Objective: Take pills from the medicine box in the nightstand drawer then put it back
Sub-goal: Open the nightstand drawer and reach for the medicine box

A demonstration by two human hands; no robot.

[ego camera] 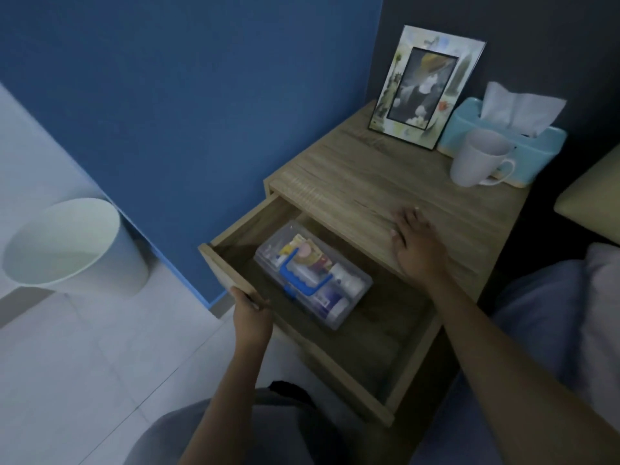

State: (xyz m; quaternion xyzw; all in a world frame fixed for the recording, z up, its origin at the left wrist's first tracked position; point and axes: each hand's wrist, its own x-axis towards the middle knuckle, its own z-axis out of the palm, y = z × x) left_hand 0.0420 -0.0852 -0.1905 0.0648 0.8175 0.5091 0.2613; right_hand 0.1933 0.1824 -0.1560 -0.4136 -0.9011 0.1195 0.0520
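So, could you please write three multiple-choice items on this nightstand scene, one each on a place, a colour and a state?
1. Where does the medicine box lie?
A. on the nightstand top
B. inside the drawer
C. on the floor

2. What colour is the handle on the box?
A. red
B. white
C. blue

3. How does the drawer stand?
A. pulled open
B. pushed shut
C. taken out and set on the floor

Key: 1 B, the clear box rests on the drawer bottom. 2 C, a blue handle crosses its lid. 3 A, the left hand grips the drawer front, pulled out, while the right hand lies flat on the nightstand top.
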